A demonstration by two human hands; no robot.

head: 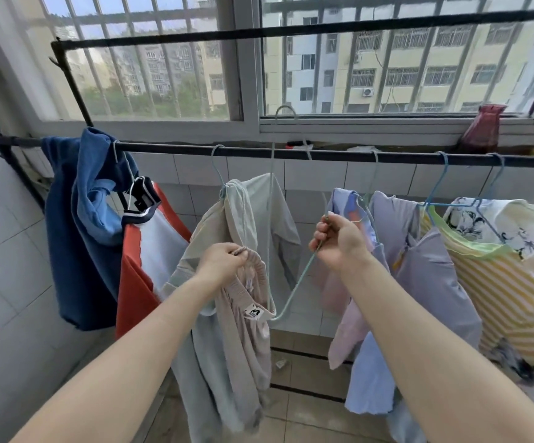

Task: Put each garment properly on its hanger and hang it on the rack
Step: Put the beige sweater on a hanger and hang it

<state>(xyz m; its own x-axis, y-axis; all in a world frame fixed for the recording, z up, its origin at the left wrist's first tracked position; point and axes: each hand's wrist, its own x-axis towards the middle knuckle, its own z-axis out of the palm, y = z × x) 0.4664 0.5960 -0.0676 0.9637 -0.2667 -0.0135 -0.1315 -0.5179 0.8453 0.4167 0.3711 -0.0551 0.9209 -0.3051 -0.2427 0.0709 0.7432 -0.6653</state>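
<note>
My left hand (222, 262) is at centre frame, fingers curled tight and pinching the ribbed elastic edge of a pale pink garment (246, 321), which droops below my fist. My right hand (339, 241), just right of centre, is curled round one arm of a light blue wire hanger (294, 290); the wire runs down-left from my fist to a bend touching the pink cloth, then straight up, its hook (286, 111) standing above the lower rack bar (339, 155). How far the hanger sits inside the garment I cannot tell; the fabric hides it. A small white label (254, 312) with a dark mark shows on the pink cloth, too small to read. Behind my left hand a pale green garment (252, 206) hangs from the bar. Left of it, a blue garment (80, 225) and an orange-and-white one (145, 251). To the right, lilac pieces (428, 270), then a yellow striped top (515, 302) cut off by the frame's right edge. A dark red vase (483, 129) sits on the sill, upper right.
</note>
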